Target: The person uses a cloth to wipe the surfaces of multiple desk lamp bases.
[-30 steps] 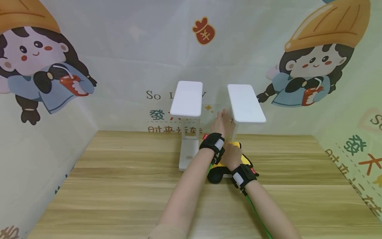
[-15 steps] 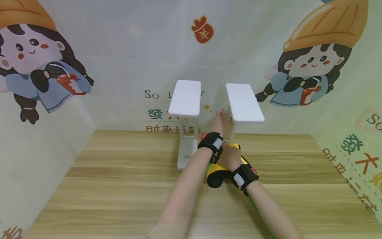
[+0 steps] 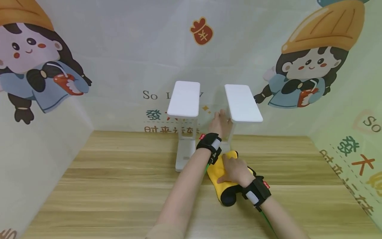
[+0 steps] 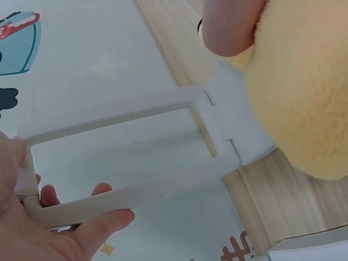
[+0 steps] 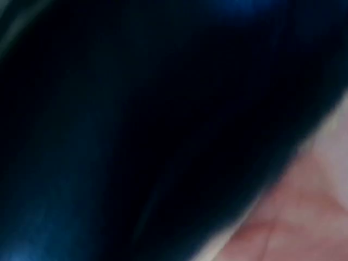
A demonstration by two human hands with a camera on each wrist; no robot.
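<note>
Wiping looks like the step in hand, and the stand on the right point(image 3: 243, 103) — white, jointed, topped by a flat plate — seems to be the thing being cleaned. The left hand point(image 3: 220, 124) grips its upright frame near the top, thumb along one bar and fingertips showing through the opening. The right hand point(image 3: 235, 169) presses on a fluffy yellow cloth point(image 3: 219, 172) with a black underside, thumb and forefinger spread across it; whether its other fingers curl into the fabric I cannot tell, the right wrist view being mostly dark. The cloth lies bunched toward the person, its far end apparently overlapping the front of the stand's base. The next move probably calls for a firm hold on the frame while the cloth is worked along that base. A second white stand point(image 3: 184, 99) is upright nearby, to the left. Both are toward the back of a wood-grained worktop point(image 3: 119, 186), walled in by a pale backdrop point(image 3: 134, 66) — printed with cartoon figures, lettering and a red pouch.
</note>
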